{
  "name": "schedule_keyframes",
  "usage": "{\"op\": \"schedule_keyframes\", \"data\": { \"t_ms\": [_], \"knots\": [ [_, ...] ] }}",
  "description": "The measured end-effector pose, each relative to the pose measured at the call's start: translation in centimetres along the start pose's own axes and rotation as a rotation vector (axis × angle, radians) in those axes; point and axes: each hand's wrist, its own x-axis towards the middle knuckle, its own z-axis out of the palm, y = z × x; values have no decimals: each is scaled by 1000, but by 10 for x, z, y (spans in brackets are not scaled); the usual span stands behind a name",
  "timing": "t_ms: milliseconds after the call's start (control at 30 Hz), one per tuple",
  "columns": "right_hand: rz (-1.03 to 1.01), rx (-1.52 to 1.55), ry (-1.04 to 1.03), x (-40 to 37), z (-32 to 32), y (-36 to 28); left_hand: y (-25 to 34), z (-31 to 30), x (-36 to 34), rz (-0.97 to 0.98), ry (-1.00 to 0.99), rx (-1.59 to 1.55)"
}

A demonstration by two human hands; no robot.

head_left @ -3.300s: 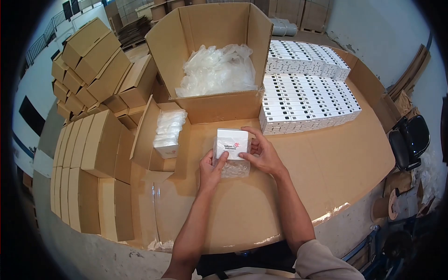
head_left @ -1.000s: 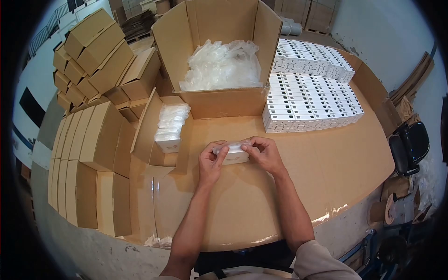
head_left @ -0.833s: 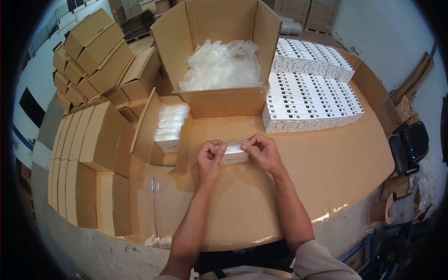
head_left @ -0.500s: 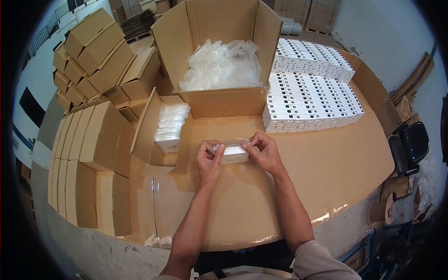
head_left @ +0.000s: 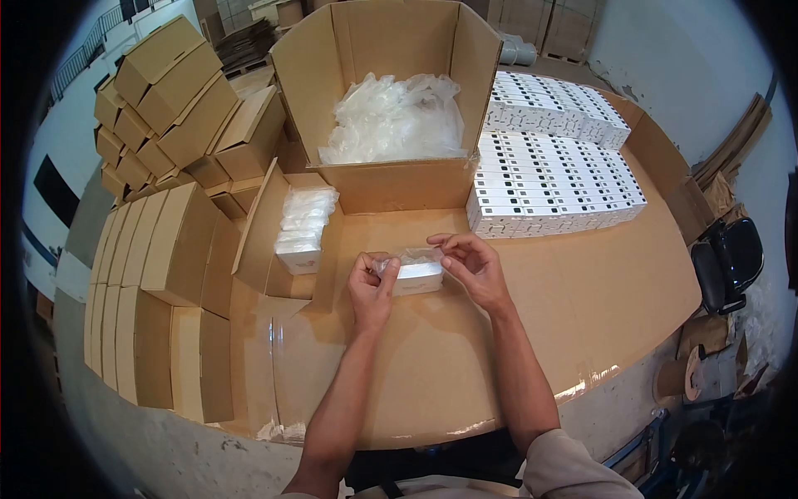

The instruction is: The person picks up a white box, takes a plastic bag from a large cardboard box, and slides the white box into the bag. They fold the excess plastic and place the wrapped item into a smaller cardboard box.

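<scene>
A small white box [head_left: 417, 279] in a clear plastic bag [head_left: 420, 256] is between my hands, above the cardboard-covered table. My left hand [head_left: 371, 283] is closed on its left end, thumb in front, gripping box and film together. At the right end, my right hand [head_left: 472, 270] has thumb and forefinger at the edge of the bag, and they appear to pinch the film. To the left stands an open brown carton [head_left: 258, 224] holding a row of bagged white boxes [head_left: 304, 224].
Beyond my hands a large open carton [head_left: 399, 185] holds a heap of clear plastic bags [head_left: 395, 116]. White boxes [head_left: 557, 183] are stacked in rows at the right. Brown cartons [head_left: 166, 241] are piled along the left. A black chair [head_left: 727, 262] stands past the table's right edge.
My right hand has loosened from the box's right end and shifted slightly up, its forefinger now raised over the film. My left hand keeps its hold; the box stays in place.
</scene>
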Motion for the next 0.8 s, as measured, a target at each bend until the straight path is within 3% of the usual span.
{"op": "schedule_keyframes", "data": {
  "t_ms": [133,233,800],
  "knots": [
    [-77,-266,-221,-2,-13,-13,-1,1,1,27,-8,-31],
    [167,-367,-274,-5,-7,-20,-7,0,2,40,2,-34],
    [180,-430,-187,-4,3,-8,-3,0,2,4,-20,-55]
  ]
}}
